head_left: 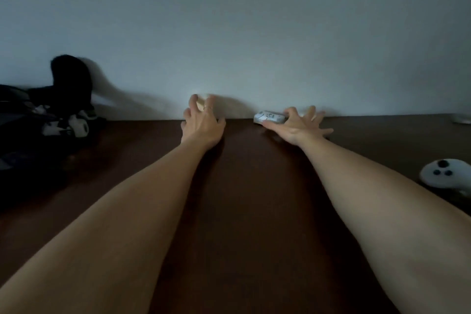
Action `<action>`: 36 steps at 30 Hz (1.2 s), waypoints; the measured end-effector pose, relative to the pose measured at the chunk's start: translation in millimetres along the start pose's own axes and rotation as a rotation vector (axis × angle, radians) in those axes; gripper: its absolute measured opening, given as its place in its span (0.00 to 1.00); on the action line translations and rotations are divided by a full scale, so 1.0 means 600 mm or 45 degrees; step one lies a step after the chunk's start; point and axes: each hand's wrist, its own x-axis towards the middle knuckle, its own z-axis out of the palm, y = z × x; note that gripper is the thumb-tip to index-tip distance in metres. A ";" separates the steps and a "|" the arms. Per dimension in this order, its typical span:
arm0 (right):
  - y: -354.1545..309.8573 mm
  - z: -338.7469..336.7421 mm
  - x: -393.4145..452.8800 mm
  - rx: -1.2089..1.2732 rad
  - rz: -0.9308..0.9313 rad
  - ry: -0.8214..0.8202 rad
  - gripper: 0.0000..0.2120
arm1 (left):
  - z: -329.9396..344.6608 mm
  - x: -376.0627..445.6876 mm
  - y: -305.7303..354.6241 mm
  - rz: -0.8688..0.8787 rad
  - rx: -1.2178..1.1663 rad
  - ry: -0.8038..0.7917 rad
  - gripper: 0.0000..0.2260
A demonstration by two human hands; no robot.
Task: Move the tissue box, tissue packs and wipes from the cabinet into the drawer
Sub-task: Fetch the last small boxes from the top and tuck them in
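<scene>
Both bare arms stretch from the bottom corners of the frame toward its middle, across a dark brown cabinet top [242, 211] that ends at a plain pale wall [254, 20]; the light is dim and the far things are soft. The left hand [202, 125], just left of centre, has its fingers spread and curled like a claw around a pale rounded item [202, 100] standing against the wall; a ring shows on one finger; what the item is cannot be told, nor whether the fingers grip it or only reach it. The right hand [299, 126], just right of centre, lies splayed with fingers straight and wide, its thumb along the near edge of a small white tissue pack [269, 117] that rests flat on the wood by the wall; the fingers are not closed round the pack. At the left edge sits a heap of dark cloth and bags [51, 115] with white patches; at the right edge, lower down, lies a white controller [443, 173] with dark buttons; a small pale object [461, 118] sits at the far right by the wall.
</scene>
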 end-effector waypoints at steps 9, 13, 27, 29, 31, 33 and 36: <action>0.018 0.013 0.040 -0.001 -0.290 0.046 0.33 | 0.008 0.020 -0.003 0.106 0.042 0.310 0.09; 0.005 -0.010 -0.073 0.012 -0.422 -0.037 0.26 | -0.047 -0.068 -0.002 0.129 -0.118 0.239 0.03; 0.031 -0.116 -0.563 0.382 -0.942 -0.280 0.21 | -0.315 -0.457 0.011 -0.019 -0.677 0.283 0.09; 0.032 -0.126 -0.594 0.478 -0.842 -0.140 0.21 | -0.328 -0.484 0.011 -0.008 -0.683 0.299 0.10; 0.033 -0.133 -0.617 0.401 -0.674 0.035 0.26 | -0.343 -0.500 0.015 -0.015 -0.768 0.344 0.11; 0.031 -0.125 -0.632 0.218 -0.560 0.042 0.34 | -0.352 -0.507 0.022 0.031 -0.805 0.325 0.13; 0.024 -0.094 -0.643 0.037 -0.541 -0.127 0.43 | -0.349 -0.514 0.035 0.111 -0.760 0.226 0.13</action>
